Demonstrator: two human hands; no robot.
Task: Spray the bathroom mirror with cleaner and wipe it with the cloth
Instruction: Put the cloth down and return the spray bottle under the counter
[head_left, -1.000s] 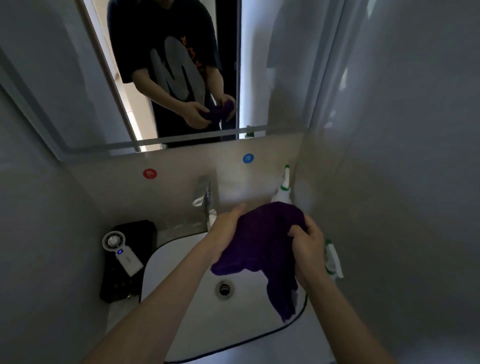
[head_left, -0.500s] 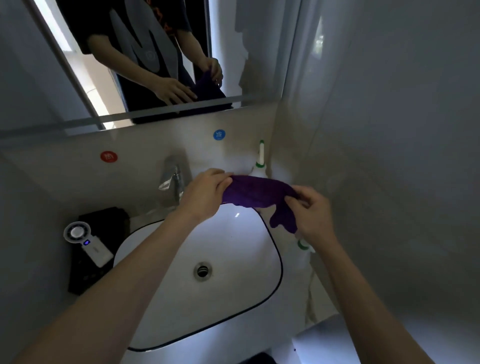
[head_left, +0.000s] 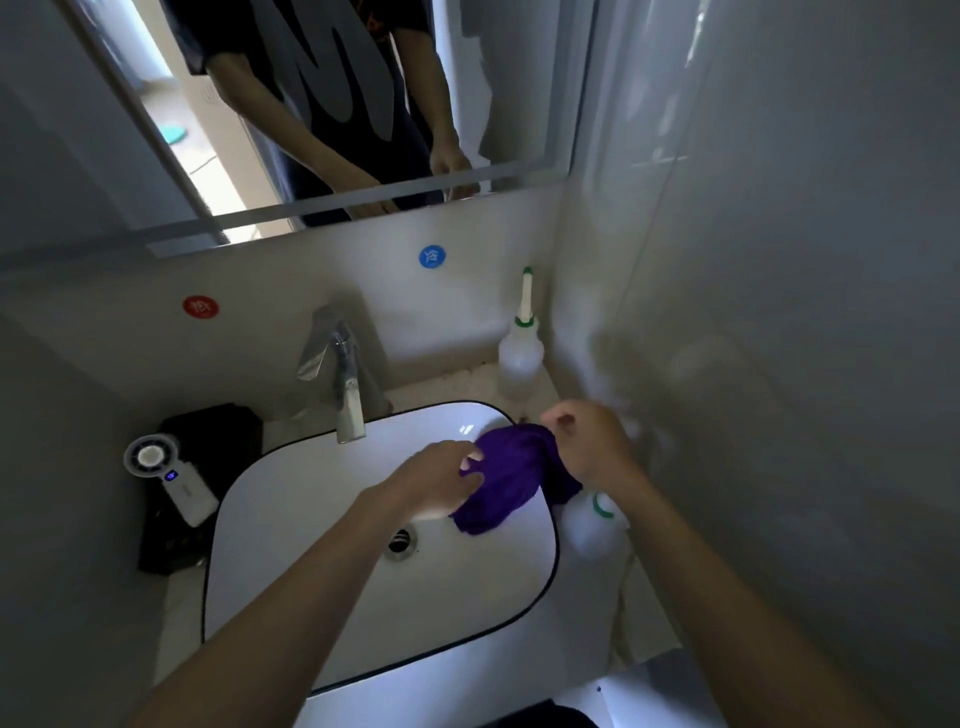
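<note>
Bunched over the basin (head_left: 291, 525), the cloth (head_left: 506, 478) is pinched by the left hand (head_left: 441, 480) and gripped by the right hand (head_left: 587, 441). A bottle (head_left: 589, 525), just below the right wrist, could be toppled if brushed.

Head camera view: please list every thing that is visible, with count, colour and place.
mirror: one, frosted edge, on back wall
stickers: two, red left and blue right, below mirror
tap: one, chrome, behind basin
basin: one, white with dark rim, centre
squeeze bottle: one, translucent with green-tipped nozzle, back right corner
second bottle: one, white with green ring, right of basin
handheld fan: one, white, on black item, left
cloth: one, purple, over basin
left hand: holds cloth
right hand: holds cloth
</note>
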